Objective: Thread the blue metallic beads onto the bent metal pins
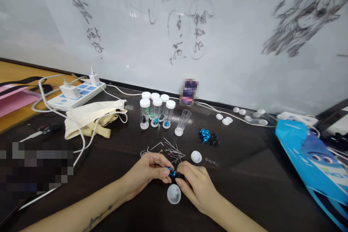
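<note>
Over the table, my left hand (154,170) is closed, thumb and fingers pinching a small shiny blue part (172,172). A thin metal rod (153,160) runs along those fingers; how it meets the part is unclear. The closed fingers of my right hand (194,185) meet the other end, where a dark piece partly shows. Just below both hands sits a small white cup (174,194) with tiny dark bits inside. Beyond my fingers lie several thin bent metal rods (174,152), some with coloured ends. A white cap (196,157) rests near my right hand.
Several white-capped clear tubes (157,112) stand behind, beside an uncapped tube (183,123). Blue pieces (204,135) and black pieces (214,140) lie in piles. A cloth bag (92,116) and power strip (78,96) are left, a blue packet (307,159) right.
</note>
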Available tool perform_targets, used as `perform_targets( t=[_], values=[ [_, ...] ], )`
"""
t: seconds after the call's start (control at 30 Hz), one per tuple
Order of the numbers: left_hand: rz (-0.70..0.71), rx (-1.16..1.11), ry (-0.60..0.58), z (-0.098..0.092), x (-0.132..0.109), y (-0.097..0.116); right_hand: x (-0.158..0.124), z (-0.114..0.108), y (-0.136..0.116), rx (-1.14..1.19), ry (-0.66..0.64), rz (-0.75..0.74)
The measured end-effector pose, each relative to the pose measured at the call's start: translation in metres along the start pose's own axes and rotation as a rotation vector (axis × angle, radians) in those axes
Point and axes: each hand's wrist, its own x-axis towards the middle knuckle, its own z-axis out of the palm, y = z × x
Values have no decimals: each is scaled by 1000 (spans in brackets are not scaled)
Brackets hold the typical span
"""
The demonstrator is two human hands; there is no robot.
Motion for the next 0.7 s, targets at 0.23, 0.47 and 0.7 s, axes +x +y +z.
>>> perform_targets(
  t=[0.23,0.47,0.7],
  values=[
    [-2,17,6,0,0,1,-4,4,1,8,47,-11],
    [14,16,-15,0,1,0,-4,3,3,32,9,-4],
    [10,-6,-2,-1,1,-1,-3,2,3,21,-10,56]
  ],
)
